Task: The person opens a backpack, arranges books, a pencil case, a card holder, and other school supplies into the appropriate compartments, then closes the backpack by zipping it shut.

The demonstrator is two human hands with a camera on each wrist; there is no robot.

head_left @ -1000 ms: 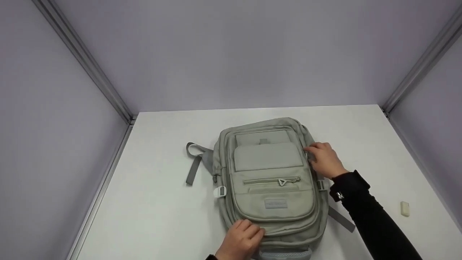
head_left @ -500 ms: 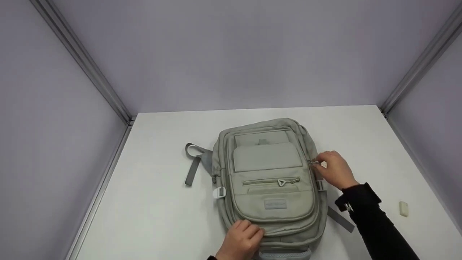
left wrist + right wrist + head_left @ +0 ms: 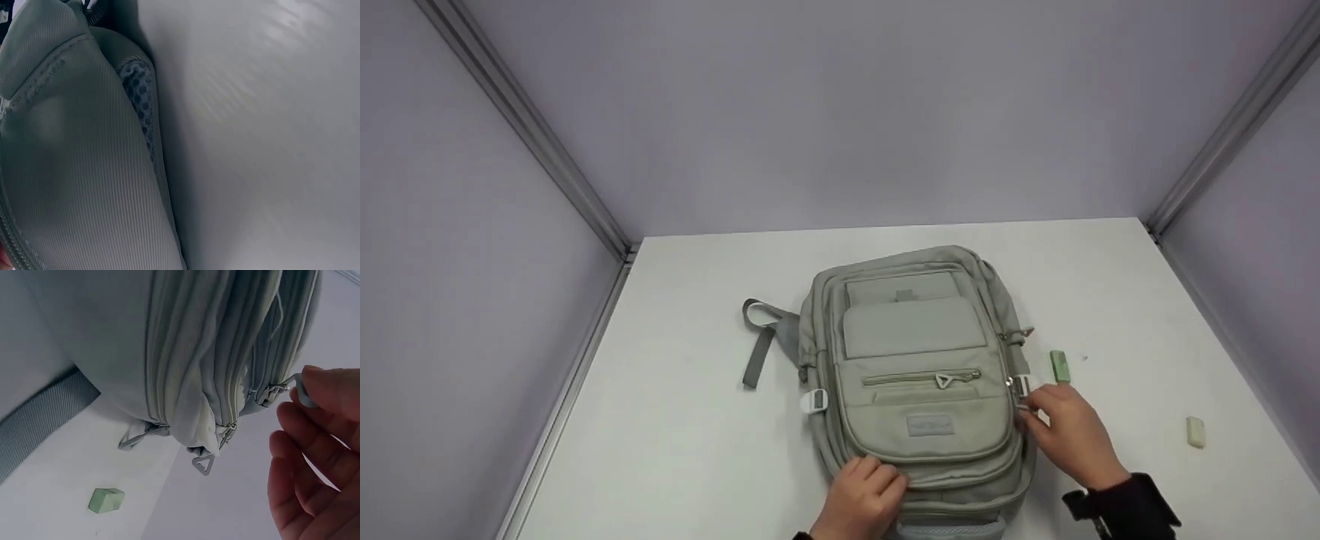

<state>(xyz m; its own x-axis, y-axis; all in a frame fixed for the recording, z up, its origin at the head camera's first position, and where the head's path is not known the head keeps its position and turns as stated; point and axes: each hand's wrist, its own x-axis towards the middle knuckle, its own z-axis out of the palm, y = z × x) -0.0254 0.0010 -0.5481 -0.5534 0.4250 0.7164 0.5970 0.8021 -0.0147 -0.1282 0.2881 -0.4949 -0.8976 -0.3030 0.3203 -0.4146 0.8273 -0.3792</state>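
A grey-green backpack [image 3: 915, 330] lies front up on the white table. At its lower left edge my left hand [image 3: 864, 495] grips the fabric with curled fingers; the left wrist view shows mostly the bag's ribbed side [image 3: 90, 163]. My right hand [image 3: 1071, 433] is at the bag's right side, beside the white strap buckle [image 3: 1023, 386]. Thumb and index finger pinch a zipper pull [image 3: 305, 395] whose slider sits on the front compartment's zip. Two other triangular pulls, one nearer [image 3: 204, 465] and one farther left [image 3: 130, 442], hang free.
A small green block [image 3: 1059, 367] lies right of the bag, just beyond my right hand. Farther right is a small cream block [image 3: 1195, 433]. A grey strap [image 3: 760, 352] sticks out on the left. Pale panels [image 3: 840, 112] enclose the table.
My right hand has slid down the bag's right side, from the upper pocket to below buckle level. The green block has come into sight. My left hand has stayed in place.
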